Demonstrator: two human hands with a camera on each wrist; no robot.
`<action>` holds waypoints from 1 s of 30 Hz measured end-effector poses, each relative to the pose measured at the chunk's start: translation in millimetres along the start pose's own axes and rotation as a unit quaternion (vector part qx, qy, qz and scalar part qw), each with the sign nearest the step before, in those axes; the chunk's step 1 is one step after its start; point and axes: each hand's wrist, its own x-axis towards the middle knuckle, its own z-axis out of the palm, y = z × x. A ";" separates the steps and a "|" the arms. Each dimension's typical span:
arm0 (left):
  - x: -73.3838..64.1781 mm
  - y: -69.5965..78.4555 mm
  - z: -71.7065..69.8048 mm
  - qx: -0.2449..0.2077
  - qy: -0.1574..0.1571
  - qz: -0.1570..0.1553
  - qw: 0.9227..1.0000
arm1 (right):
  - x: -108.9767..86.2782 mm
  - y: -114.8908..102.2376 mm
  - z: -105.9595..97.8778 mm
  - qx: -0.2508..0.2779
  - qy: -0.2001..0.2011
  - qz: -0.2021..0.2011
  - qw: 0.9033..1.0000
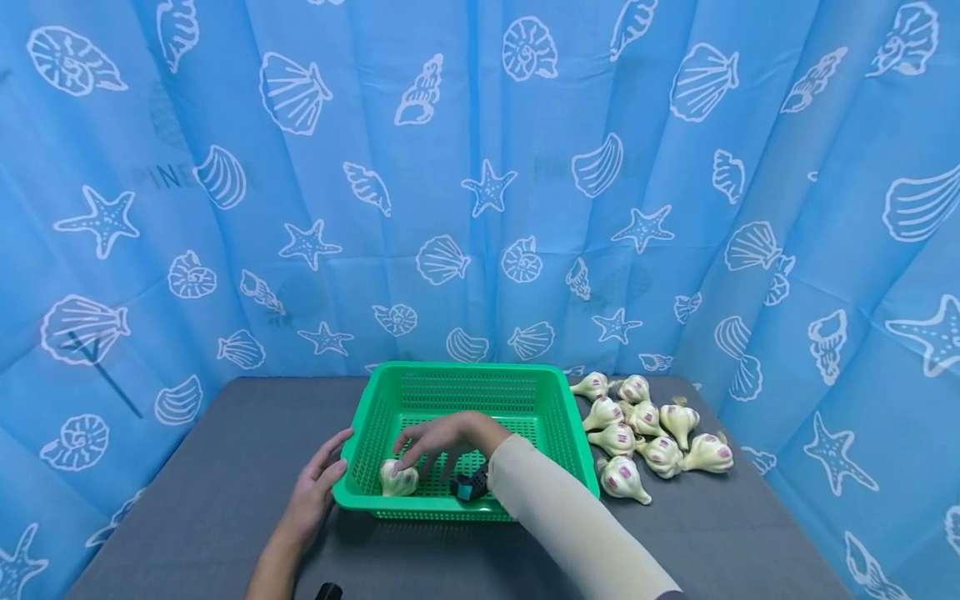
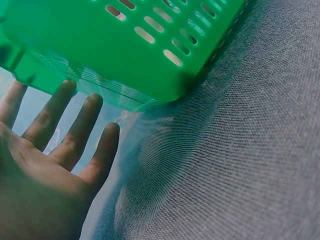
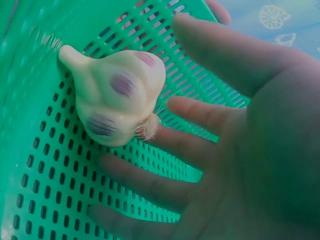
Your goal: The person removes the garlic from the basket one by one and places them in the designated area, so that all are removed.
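Observation:
A garlic bulb (image 3: pixel 120 92) with purple marks and a root tuft lies in the near left corner of a green perforated plastic basket (image 1: pixel 465 504). My right hand (image 1: pixel 442 437) reaches down inside the basket beside this bulb. In the right wrist view its fingers (image 3: pixel 200 112) are spread, the thumb apart from the bulb, with fingertips close to the root end; whether they touch it I cannot tell. At the basket's left side is my left hand (image 1: pixel 313 487), its fingers (image 2: pixel 75 132) stretched out and spread at the rim.
Several more garlic bulbs (image 1: pixel 618 477) lie in a cluster right of the basket on the grey cloth-covered table (image 1: pixel 225 500). A blue curtain (image 1: pixel 487 233) with white shells and starfish hangs behind and on both sides. A small black object (image 1: pixel 328 591) shows at the bottom edge.

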 end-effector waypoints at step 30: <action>-1.3 -1.4 -1.4 0.027 0.005 0.006 1.000 | -13.2 -0.1 -5.5 0.007 -0.089 0.042 0.995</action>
